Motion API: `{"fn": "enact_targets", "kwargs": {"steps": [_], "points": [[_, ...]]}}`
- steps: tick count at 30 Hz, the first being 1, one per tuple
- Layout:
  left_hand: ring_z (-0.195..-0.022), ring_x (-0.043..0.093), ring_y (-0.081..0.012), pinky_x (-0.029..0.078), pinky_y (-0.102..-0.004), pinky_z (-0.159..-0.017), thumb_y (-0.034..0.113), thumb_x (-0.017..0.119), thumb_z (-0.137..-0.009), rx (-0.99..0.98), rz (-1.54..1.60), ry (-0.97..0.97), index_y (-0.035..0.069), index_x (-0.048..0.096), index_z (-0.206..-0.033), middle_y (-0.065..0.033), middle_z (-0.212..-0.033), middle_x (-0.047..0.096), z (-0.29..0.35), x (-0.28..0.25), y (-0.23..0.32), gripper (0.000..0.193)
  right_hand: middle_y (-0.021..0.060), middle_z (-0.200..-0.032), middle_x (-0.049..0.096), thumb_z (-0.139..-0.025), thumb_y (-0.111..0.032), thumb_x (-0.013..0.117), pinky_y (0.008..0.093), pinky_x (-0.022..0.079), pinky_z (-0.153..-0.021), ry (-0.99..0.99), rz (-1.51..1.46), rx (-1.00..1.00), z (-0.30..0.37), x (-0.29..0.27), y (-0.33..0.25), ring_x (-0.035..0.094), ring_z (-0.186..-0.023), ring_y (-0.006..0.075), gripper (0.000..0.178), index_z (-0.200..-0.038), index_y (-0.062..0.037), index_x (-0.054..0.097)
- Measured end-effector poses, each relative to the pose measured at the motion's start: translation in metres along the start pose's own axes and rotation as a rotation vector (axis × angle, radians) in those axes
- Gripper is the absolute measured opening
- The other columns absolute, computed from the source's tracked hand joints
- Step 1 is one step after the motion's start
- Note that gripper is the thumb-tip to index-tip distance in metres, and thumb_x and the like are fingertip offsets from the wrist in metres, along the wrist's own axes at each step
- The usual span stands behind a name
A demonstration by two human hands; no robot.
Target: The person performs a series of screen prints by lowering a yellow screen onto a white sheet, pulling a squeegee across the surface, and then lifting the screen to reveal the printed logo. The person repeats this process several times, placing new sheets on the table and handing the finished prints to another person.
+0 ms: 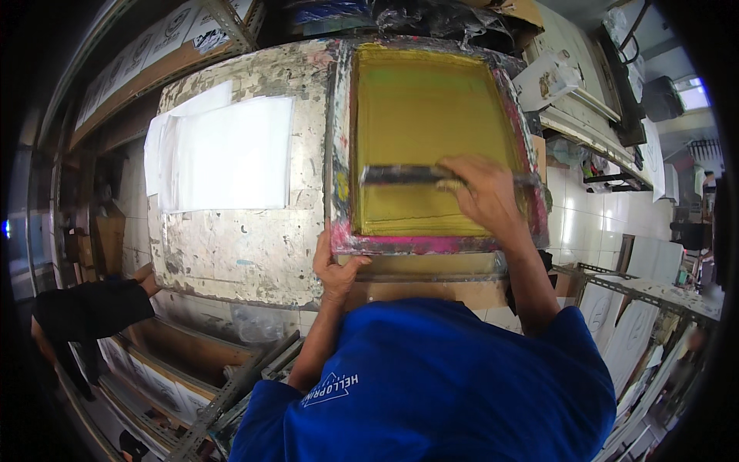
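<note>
The surface (239,250) has room below the paper (235,158), at left. Left hand (336,273), thumb spread, touches the screen's (431,108) lower-left corner; right hand (485,189) reaches up, gripping the bar (396,175).

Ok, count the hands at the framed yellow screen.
2: the left hand at the near-left corner of the frame, the right hand gripping the dark bar over the yellow screen.

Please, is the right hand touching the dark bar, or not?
Touching. The head view shows it: the right hand grips the dark bar and hides part of it, with no gap between them.
</note>
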State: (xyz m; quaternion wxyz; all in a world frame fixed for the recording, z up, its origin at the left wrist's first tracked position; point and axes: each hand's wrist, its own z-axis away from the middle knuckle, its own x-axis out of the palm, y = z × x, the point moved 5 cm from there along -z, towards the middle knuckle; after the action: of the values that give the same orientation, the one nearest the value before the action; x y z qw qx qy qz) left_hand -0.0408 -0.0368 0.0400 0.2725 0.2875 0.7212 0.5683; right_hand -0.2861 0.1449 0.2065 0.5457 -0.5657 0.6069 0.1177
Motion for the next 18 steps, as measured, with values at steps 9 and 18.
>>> {"fn": "enact_targets", "kwargs": {"steps": [9,18], "points": [[-0.1,0.059,-0.0326,0.048,-0.0425,-0.089,0.038,0.095,-0.062,0.076,-0.3,-0.112,-0.006,0.046,-0.148,-0.0173,-0.113,0.065,0.013,-0.001,-0.029,0.108,0.0206,-0.117,0.072,-0.083,-0.011,0.065,0.0452,0.054,-0.094,0.036,0.174,0.158,-0.14,0.073,0.163,0.068,-0.108,0.0402,0.039,-0.121,-0.0066,0.071],[-0.099,0.058,-0.0331,0.048,-0.043,-0.089,0.039,0.093,-0.065,0.125,-0.362,-0.112,-0.005,0.047,-0.148,-0.0176,-0.115,0.065,0.011,-0.001,-0.02,0.105,0.0146,-0.124,0.072,-0.083,-0.009,0.063,0.0462,0.049,-0.104,-0.023,0.231,0.021,-0.191,0.111,0.207,0.065,-0.116,0.0353,0.041,-0.123,-0.0096,0.07]]}}
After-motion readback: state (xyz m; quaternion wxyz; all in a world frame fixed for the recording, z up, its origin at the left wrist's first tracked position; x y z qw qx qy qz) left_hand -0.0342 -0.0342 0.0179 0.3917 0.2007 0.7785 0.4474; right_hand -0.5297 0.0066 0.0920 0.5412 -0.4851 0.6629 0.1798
